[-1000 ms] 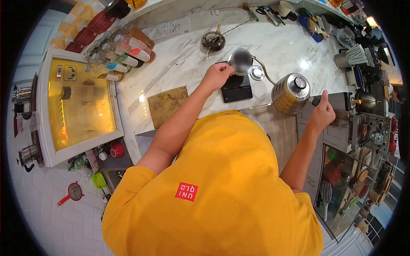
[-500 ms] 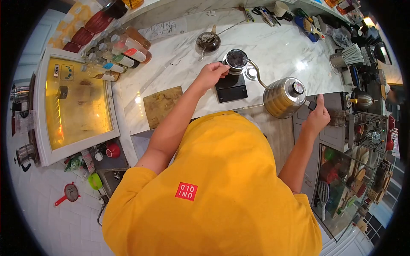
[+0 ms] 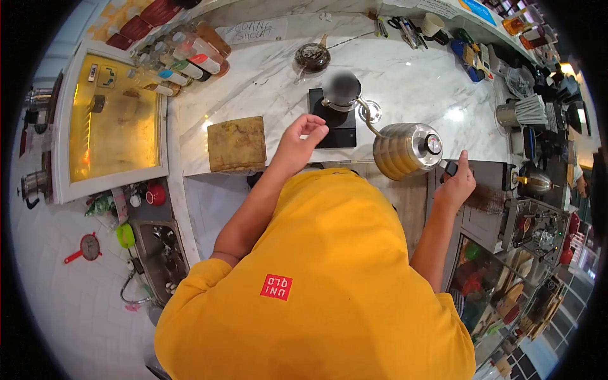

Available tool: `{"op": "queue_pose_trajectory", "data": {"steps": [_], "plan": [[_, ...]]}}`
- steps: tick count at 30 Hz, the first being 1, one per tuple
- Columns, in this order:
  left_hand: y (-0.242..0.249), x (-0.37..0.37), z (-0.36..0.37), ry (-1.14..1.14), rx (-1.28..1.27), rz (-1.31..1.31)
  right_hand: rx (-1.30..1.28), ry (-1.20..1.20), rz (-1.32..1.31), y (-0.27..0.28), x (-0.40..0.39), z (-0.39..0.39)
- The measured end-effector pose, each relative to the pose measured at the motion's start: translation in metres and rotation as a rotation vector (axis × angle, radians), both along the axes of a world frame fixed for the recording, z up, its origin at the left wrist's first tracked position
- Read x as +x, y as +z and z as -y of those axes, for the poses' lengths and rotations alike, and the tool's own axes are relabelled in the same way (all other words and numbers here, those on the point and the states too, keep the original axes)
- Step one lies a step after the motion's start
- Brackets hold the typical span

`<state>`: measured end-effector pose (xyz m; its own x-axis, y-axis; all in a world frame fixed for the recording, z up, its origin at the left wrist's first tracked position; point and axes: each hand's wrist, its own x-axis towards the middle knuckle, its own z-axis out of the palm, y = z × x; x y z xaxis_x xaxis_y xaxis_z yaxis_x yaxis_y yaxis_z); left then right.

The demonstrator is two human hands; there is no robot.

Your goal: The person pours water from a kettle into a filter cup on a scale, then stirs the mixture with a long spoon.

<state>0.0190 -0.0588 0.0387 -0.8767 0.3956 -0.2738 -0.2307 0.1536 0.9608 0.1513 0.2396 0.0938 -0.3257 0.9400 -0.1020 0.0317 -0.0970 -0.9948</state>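
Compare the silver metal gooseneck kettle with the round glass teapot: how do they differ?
The silver metal gooseneck kettle is opaque; the round glass teapot looks dark inside. The kettle is held in the right hand; the teapot stands on the white marble counter. The kettle looks larger than the teapot. Both are rounded.

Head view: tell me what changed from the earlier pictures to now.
The left hand let go of the round vessel and drew back toward the yellow shirt. Unchanged: the right hand holds the kettle, spout at the vessel; the vessel remains over the black scale.
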Motion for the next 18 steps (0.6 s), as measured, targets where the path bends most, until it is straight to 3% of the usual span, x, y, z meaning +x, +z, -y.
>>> {"op": "queue_pose_trajectory", "data": {"steps": [10, 18], "plan": [[0.035, 0.053, -0.063, 0.036, -0.071, -0.329, -0.056, 0.304, -0.021, -0.006, 0.005, -0.018], [0.033, 0.094, -0.08, 0.196, -0.131, -0.203, -0.135, 0.486, 0.06, -0.043, 0.01, -0.019]]}}
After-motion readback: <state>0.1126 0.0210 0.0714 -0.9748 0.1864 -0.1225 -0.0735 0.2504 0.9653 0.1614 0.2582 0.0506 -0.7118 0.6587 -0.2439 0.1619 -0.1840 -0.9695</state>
